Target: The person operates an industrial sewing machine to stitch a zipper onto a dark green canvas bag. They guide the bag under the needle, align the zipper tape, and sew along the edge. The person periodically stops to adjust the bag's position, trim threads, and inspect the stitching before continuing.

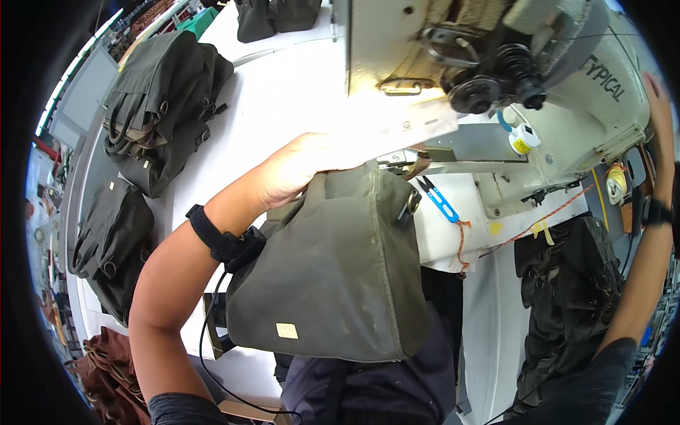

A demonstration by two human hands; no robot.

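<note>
A dark olive fabric bag (319, 262) hangs over the front edge of the sewing table, with a small pale label low on its front and a metal ring at its upper right. My left hand (301, 166) is closed on its upper edge, close to the sewing area of a sewing machine (567, 134); the fingertips are lost in glare and behind the machine. At the far right, my right hand (660, 106) lies against the machine's right end, fingers stretched out and partly cut by the picture's rim. Blue thread snips (439, 200) lie just right of the bag.
More olive bags (152, 99) are stacked on the white table (258, 92) at left, and others (570, 283) hang at right. Orange cord (538, 221) trails by the snips. A small white bottle (524, 138) stands at the machine. Brown fabric (110, 372) sits lower left.
</note>
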